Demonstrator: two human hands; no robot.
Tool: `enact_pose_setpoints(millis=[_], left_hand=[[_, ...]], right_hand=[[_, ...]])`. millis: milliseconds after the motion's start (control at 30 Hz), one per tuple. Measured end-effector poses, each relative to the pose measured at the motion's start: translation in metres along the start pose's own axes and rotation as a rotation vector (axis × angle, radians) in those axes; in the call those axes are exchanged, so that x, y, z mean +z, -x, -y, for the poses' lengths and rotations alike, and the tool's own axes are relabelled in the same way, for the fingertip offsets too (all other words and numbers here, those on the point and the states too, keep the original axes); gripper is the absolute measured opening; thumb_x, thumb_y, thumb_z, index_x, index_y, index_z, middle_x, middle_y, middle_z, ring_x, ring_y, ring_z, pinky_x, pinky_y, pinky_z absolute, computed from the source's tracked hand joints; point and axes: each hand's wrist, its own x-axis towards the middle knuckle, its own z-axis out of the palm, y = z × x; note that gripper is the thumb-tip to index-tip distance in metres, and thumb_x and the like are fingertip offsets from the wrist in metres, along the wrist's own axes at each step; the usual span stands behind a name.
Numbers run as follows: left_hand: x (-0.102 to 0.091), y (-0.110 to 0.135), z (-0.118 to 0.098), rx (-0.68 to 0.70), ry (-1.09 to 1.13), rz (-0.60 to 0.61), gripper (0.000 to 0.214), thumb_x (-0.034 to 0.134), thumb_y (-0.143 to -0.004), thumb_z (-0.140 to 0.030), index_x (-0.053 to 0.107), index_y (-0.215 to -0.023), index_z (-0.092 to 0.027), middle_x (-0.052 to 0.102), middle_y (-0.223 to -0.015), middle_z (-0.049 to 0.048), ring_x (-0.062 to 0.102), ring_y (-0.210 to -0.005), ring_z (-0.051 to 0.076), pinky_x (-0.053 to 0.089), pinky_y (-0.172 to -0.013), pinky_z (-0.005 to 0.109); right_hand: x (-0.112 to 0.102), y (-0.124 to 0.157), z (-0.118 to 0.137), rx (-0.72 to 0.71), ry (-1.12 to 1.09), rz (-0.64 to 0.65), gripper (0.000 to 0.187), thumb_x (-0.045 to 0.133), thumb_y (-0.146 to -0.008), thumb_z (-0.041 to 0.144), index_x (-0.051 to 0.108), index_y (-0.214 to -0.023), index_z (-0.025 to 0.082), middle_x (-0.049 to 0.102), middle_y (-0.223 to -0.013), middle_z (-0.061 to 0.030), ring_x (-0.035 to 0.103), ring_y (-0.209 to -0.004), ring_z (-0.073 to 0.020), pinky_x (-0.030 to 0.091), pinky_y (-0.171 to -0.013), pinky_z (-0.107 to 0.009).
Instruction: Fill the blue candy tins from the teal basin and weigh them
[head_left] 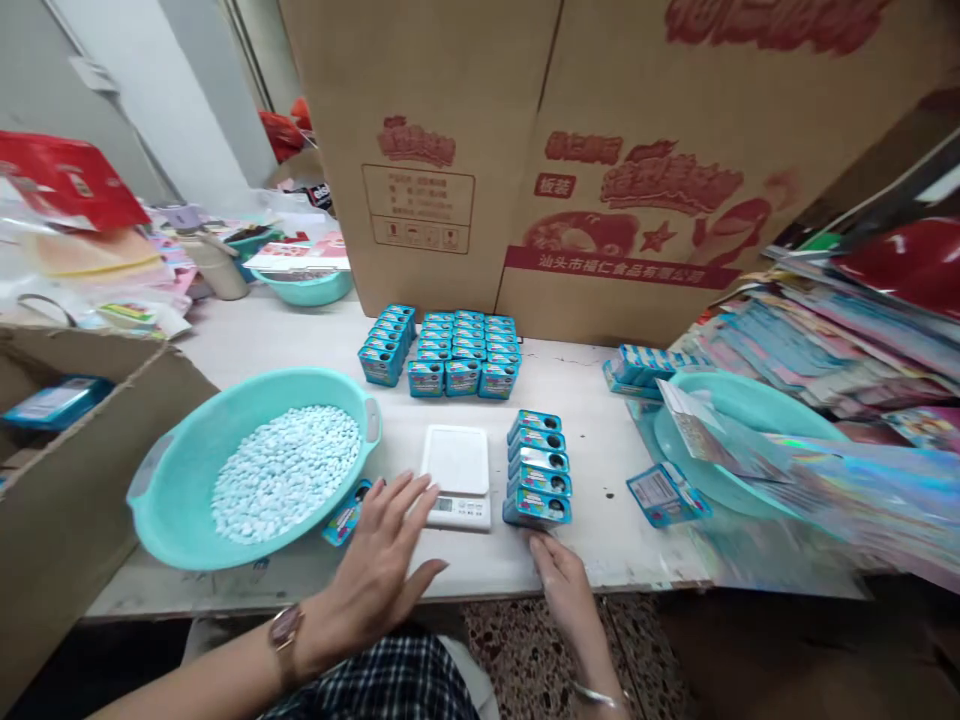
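My left hand (388,548) is open, fingers spread, over the table just in front of a white digital scale (455,462); it holds nothing. A small blue box (343,516) lies partly hidden between that hand and a turquoise basin (169,515) of pale blue candies (289,470). My right hand (564,580) is at the table's front edge, its outstretched fingers at the near end of a row of small blue boxes (538,470). Whether the fingertips touch the nearest box is hard to tell. The scale's white platform bears nothing.
More blue boxes (463,378) stand in rows behind the scale. Large cardboard cartons (450,280) wall off the back. At right are a single blue box (666,494), a second turquoise basin (750,400) and piled packaging sheets (817,345). An open carton (161,390) stands at left.
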Motion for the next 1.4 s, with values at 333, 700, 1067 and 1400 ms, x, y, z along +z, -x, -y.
enact_pose_setpoints(millis=[333, 700, 1067, 1400], left_hand=[[0.066, 0.124, 0.049, -0.939, 0.387, -0.257, 0.079, 0.069, -0.073, -0.059, 0.049, -0.132, -0.010, 0.057, -0.130, 0.0215, 0.055, -0.120, 0.041, 0.044, -0.102, 0.061], [0.065, 0.050, 0.050, -0.694, 0.799, -0.197, 0.040, 0.060, -0.087, -0.041, 0.062, -0.121, -0.019, 0.067, -0.124, 0.0094, 0.061, -0.116, 0.028, 0.047, -0.101, 0.040], [0.108, -0.051, 0.071, -0.489, 0.763, -0.120, 0.057, 0.056, -0.091, -0.032, 0.039, -0.145, -0.026, 0.051, -0.146, 0.0088, 0.046, -0.136, 0.026, 0.012, -0.122, 0.053], [0.047, 0.030, 0.034, -0.772, 0.763, -0.246, 0.074, 0.062, -0.089, -0.029, 0.023, -0.152, -0.030, 0.044, -0.151, 0.0097, 0.035, -0.143, 0.026, 0.023, -0.121, 0.051]], right_hand=[[0.064, 0.005, 0.032, 0.185, -0.458, 0.308, 0.040, 0.068, -0.079, 0.053, 0.066, -0.092, 0.015, 0.031, -0.054, 0.0097, 0.016, -0.045, -0.0047, 0.012, -0.039, -0.019], [0.065, 0.005, 0.044, 0.307, -0.966, 0.101, 0.035, 0.084, -0.069, 0.040, 0.065, -0.083, 0.014, 0.036, -0.053, 0.0114, 0.022, -0.041, -0.0001, 0.021, -0.038, -0.014], [0.070, 0.013, 0.078, 0.392, -1.193, -0.052, 0.039, 0.084, -0.065, 0.021, 0.066, -0.100, 0.018, 0.060, -0.080, 0.0022, 0.058, -0.069, -0.0070, 0.051, -0.063, -0.019], [0.066, -0.041, 0.141, 0.105, -1.125, -0.275, 0.020, 0.066, -0.079, 0.013, 0.066, -0.098, 0.020, 0.059, -0.085, 0.0016, 0.059, -0.077, -0.0081, 0.054, -0.071, -0.021]])
